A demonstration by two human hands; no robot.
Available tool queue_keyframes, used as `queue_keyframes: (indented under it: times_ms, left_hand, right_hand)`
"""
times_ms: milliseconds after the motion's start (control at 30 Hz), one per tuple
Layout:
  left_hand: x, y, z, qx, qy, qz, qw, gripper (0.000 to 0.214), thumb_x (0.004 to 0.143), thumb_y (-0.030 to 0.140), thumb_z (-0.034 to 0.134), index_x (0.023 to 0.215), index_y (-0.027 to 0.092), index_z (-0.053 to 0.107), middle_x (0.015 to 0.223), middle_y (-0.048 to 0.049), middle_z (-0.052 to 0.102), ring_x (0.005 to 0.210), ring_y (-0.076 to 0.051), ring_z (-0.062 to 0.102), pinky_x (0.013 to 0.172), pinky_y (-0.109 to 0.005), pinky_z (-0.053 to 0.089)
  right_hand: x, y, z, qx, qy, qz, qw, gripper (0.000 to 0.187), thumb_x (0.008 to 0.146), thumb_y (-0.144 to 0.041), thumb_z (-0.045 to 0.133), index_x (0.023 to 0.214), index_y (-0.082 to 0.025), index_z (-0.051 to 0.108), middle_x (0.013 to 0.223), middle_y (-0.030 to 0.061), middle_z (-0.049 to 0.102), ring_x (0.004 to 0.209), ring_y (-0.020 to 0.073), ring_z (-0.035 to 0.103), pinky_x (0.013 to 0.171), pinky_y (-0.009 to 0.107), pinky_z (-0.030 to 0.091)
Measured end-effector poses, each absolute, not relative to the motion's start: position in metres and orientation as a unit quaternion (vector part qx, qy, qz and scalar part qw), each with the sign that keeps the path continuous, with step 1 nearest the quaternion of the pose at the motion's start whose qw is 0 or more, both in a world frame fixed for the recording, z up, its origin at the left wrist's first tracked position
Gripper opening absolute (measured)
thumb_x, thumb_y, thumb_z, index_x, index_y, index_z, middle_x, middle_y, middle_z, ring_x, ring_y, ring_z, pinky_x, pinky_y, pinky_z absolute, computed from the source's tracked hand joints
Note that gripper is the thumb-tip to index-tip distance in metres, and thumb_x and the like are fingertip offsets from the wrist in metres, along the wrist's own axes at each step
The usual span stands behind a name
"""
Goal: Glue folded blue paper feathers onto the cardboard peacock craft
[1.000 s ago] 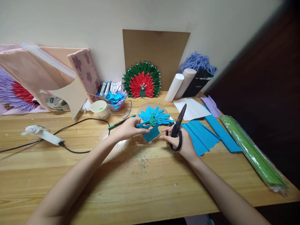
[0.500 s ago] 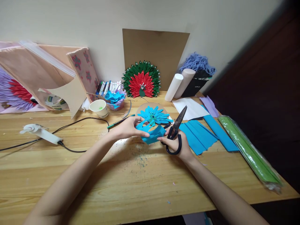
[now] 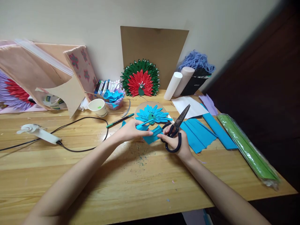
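Observation:
My left hand (image 3: pixel 131 132) is closed in a pinch on a small piece of blue paper (image 3: pixel 152 134) held just above the wooden table (image 3: pixel 131 178). My right hand (image 3: pixel 175 142) grips black scissors (image 3: pixel 178 123) by the handles, blades pointing up and to the right, while its fingertips also touch the right end of the blue paper. Just behind the hands lies a blue paper peacock fan (image 3: pixel 152 114) on a round cardboard disc.
Blue paper strips (image 3: pixel 199 134), white sheet (image 3: pixel 191 107) and a green paper pack (image 3: pixel 248 150) lie right. A glue gun (image 3: pixel 38 132) with black cable, paper cup (image 3: pixel 97 107), green pen (image 3: pixel 119 120) and markers (image 3: pixel 107 86) sit left. A red-green fan (image 3: pixel 140 78) leans on cardboard at the back.
My hands have come closer together. The blue paper piece has been turned and my right fingertips have closed on its end; the scissors have tilted further to the right.

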State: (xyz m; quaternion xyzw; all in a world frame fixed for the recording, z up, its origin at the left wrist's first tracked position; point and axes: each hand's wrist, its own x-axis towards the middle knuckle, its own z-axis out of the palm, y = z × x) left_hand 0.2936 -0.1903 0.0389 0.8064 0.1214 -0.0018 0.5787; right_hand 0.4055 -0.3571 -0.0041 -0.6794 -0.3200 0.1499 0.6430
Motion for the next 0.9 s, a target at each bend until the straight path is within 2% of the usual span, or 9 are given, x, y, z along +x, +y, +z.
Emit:
queue_keyframes:
  times_ms: [200,467,567,667,800,900]
  left_hand:
    - [0.294,-0.191,0.041,0.807,0.124,0.001,0.577,0.036,0.066,0.047,0.065,0.06,0.015,0.051,0.06,0.0038,0.045,0.058,-0.009,0.041,0.059,-0.024,0.035]
    - [0.295,-0.197,0.037,0.768,0.131,-0.023,0.626,0.032,0.064,0.042,0.069,0.064,0.015,0.052,0.062,0.0045,0.046,0.058,-0.008,0.044,0.059,-0.023,0.038]
    - [0.296,-0.201,0.036,0.722,0.157,-0.01,0.674,0.029,0.061,0.034,0.073,0.074,0.014,0.056,0.07,0.0026,0.052,0.064,-0.009,0.05,0.064,-0.024,0.042]
    - [0.298,-0.202,0.034,0.681,0.186,0.03,0.708,0.036,0.059,0.03,0.076,0.085,0.014,0.057,0.083,-0.0016,0.059,0.072,-0.012,0.056,0.07,-0.027,0.046]
    - [0.299,-0.199,0.033,0.688,0.221,0.075,0.687,0.041,0.058,0.032,0.077,0.089,0.013,0.057,0.088,-0.0049,0.063,0.074,-0.015,0.059,0.07,-0.03,0.049]
    - [0.298,-0.195,0.034,0.699,0.223,0.078,0.675,0.039,0.058,0.032,0.077,0.088,0.014,0.058,0.086,-0.005,0.063,0.074,-0.016,0.06,0.067,-0.03,0.05]
  right_hand:
    - [0.404,-0.356,-0.002,-0.65,-0.329,0.103,0.677,0.037,0.059,-0.034,0.078,0.066,-0.021,0.044,0.065,-0.0017,0.055,0.065,0.0163,0.058,0.066,0.032,0.049]
    - [0.403,-0.357,0.007,-0.666,-0.333,0.069,0.664,0.039,0.06,-0.044,0.076,0.065,-0.023,0.042,0.062,0.0003,0.057,0.074,0.0211,0.061,0.078,0.041,0.05]
    - [0.406,-0.356,0.004,-0.657,-0.321,0.09,0.676,0.038,0.059,-0.041,0.077,0.066,-0.023,0.044,0.065,-0.0002,0.055,0.072,0.0192,0.06,0.075,0.038,0.051]
    - [0.407,-0.355,0.002,-0.65,-0.301,0.117,0.688,0.039,0.057,-0.039,0.078,0.066,-0.021,0.045,0.066,-0.0009,0.054,0.067,0.0168,0.058,0.065,0.034,0.052]
    - [0.407,-0.355,0.003,-0.65,-0.269,0.133,0.699,0.037,0.057,-0.038,0.078,0.066,-0.02,0.047,0.066,-0.0006,0.057,0.067,0.0163,0.06,0.065,0.031,0.053]
    - [0.408,-0.356,0.005,-0.668,-0.234,0.128,0.695,0.032,0.065,-0.039,0.073,0.071,-0.02,0.048,0.067,0.0008,0.061,0.065,0.0175,0.063,0.065,0.032,0.054]
